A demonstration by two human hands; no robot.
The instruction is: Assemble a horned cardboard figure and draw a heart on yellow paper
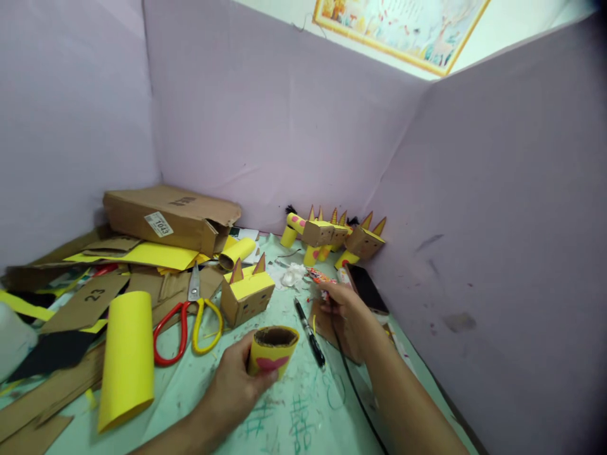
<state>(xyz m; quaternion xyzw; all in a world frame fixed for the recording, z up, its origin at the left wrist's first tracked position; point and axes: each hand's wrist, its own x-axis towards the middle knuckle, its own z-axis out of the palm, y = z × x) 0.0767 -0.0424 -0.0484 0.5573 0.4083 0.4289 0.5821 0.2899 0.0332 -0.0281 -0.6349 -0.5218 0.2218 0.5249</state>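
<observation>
My left hand (pixel 237 379) is closed around a short cardboard tube (pixel 268 361) covered in yellow paper with a pink patch, its hollow end facing up. My right hand (pixel 346 303) grips a colourful patterned glue gun (pixel 320 276) with a black cord (pixel 348 376) trailing toward me; my fingers partly hide it. Just left of its tip lies a crumpled white wad (pixel 293 275). Between my hands rests a black pen (pixel 309 332). Beyond the left hand stands a cardboard box head (pixel 246 294) with a yellow top and two pointed ears.
Red-and-yellow-handled scissors (pixel 193 297) and a larger yellow tube (pixel 127 357) lie left, beside cardboard scraps (pixel 90 300) and a carton (pixel 165 212). Several yellow tube animals (pixel 327 234) stand at the back. A dark phone (pixel 366 287) leans near the right purple wall (pixel 497 221).
</observation>
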